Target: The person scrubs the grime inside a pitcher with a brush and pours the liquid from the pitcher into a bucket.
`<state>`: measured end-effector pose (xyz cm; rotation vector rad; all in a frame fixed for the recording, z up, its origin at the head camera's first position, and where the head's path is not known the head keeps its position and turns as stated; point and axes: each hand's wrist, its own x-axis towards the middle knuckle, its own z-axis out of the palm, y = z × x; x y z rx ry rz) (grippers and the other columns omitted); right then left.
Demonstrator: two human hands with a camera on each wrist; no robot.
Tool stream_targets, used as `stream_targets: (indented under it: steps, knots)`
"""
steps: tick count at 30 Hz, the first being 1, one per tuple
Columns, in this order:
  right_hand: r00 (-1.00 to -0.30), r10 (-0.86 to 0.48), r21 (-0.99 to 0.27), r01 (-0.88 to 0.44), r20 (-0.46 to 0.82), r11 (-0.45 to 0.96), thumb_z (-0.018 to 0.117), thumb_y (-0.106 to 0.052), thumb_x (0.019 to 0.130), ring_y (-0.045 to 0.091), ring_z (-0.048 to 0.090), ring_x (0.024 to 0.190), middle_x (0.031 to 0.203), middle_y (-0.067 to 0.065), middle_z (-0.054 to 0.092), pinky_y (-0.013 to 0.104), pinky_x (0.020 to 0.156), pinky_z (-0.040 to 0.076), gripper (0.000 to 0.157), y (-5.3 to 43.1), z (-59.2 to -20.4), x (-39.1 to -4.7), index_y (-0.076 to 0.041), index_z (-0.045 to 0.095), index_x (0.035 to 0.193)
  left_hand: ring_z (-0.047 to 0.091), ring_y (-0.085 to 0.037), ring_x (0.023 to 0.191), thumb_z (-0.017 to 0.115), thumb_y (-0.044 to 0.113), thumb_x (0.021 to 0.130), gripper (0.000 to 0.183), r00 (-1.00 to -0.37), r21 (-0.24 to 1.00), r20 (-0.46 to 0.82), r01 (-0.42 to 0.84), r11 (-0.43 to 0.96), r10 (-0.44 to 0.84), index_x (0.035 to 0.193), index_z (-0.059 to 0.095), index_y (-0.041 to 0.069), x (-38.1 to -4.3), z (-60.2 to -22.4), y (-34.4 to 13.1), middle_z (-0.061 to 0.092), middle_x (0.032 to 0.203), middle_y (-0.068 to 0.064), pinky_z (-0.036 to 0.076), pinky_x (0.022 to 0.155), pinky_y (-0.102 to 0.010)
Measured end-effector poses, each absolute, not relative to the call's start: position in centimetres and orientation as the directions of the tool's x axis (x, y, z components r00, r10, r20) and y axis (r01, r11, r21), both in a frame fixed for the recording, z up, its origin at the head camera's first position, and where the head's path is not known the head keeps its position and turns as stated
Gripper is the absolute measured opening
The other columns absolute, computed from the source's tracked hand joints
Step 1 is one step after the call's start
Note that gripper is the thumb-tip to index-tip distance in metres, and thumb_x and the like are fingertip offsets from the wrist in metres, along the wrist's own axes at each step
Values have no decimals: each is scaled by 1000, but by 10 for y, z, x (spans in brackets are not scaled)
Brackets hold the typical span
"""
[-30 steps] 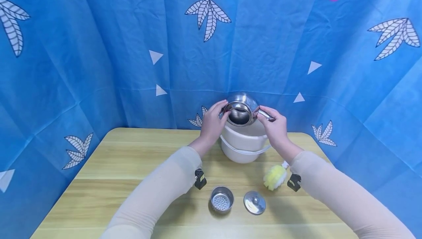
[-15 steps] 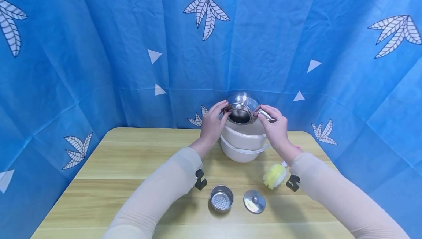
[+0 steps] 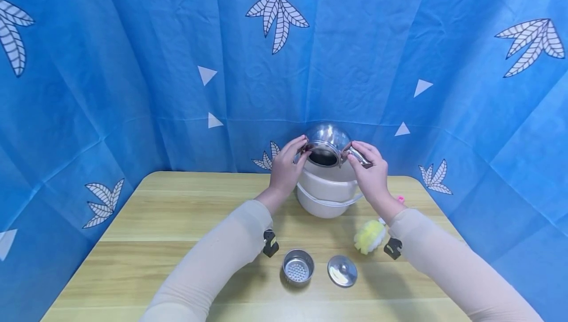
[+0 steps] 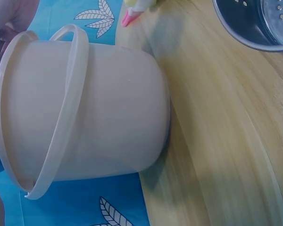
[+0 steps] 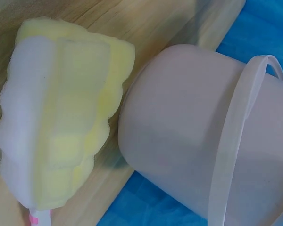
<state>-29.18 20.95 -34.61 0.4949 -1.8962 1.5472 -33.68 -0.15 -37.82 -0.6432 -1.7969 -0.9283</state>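
A shiny steel teapot [image 3: 328, 136] is tipped over the white bucket [image 3: 328, 189] in the head view, its round mouth facing down and toward me. My left hand [image 3: 284, 168] grips the left of its rim, thumb near the mouth. On the other side, my right hand [image 3: 372, 171] pinches a shiny metal part that sticks out from the pot, either handle or spout. Whether anything runs out cannot be seen. The left wrist view is filled mostly by the bucket [image 4: 113, 108] with its white bail handle; the teapot is nearly out of that picture.
On the wooden table [image 3: 186, 223] stand a perforated steel strainer basket [image 3: 298, 268] and a round steel lid [image 3: 342, 271]. Near my right forearm lies a yellow-and-white sponge brush [image 3: 370, 237], large in the right wrist view. A blue patterned curtain [image 3: 355, 65] hangs behind and at both sides.
The teapot has tipped further, so less of its inside shows and more of its rounded body. Both hands keep their holds, almost in the same place.
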Motion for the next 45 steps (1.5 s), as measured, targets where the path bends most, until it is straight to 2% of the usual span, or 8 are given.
stream_targets:
  steps: [4,10,17,22,29,33,39,45]
  knots:
    - [-710,92,-710,-670,698,215,67,9,91,12,56,114,131,27,57,16,94,50,33,210,-348,-292,12,64,124,65,-23,117,76,9,88,35,-345,270,938,770,578,21,121,68,2,-337,-379,-1,67,128,-11,44,105,-21]
    - [-664,91,-662,-705,742,255,67,10,90,9,57,113,129,27,57,16,91,52,33,210,-350,-291,11,64,123,66,-23,115,77,9,87,35,-276,210,961,781,587,24,120,69,2,-339,-381,-1,68,127,-11,47,102,-23]
    - [-607,94,-607,-746,789,273,67,14,88,8,58,113,127,29,57,16,91,52,32,210,-352,-291,13,65,120,66,-24,115,79,10,85,37,-234,182,972,796,578,15,120,70,1,-340,-382,1,68,126,-12,48,102,-24]
    - [-584,96,-583,-755,806,301,67,14,88,9,57,113,128,28,58,14,86,53,33,209,-353,-290,12,65,121,66,-25,115,79,10,85,38,-234,186,972,798,574,10,121,70,1,-340,-383,2,68,127,-12,48,102,-24]
    - [-535,82,-529,-779,841,336,67,15,87,10,56,115,127,28,58,13,85,53,33,208,-354,-289,13,66,120,65,-27,117,78,7,85,41,-249,197,968,802,564,15,124,68,-1,-339,-382,2,66,129,-14,46,103,-23]
    - [-493,71,-482,-795,867,367,67,18,86,17,57,115,125,30,59,13,85,53,33,207,-354,-288,14,66,118,63,-27,120,76,7,87,41,-265,203,964,799,566,29,126,66,-1,-337,-383,2,64,131,-15,44,106,-23]
    - [-437,60,-424,-819,898,386,67,20,84,35,57,115,123,32,59,12,90,51,32,206,-355,-290,15,66,116,63,-28,121,76,5,86,42,-271,208,962,801,561,30,127,66,-1,-337,-384,2,64,132,-15,44,105,-22]
    - [-377,60,-367,-835,924,410,68,22,81,34,57,115,119,31,61,10,85,50,32,207,-355,-291,16,67,112,63,-28,121,77,4,86,44,-277,206,960,794,573,39,128,65,-1,-337,-384,2,63,133,-14,44,105,-22]
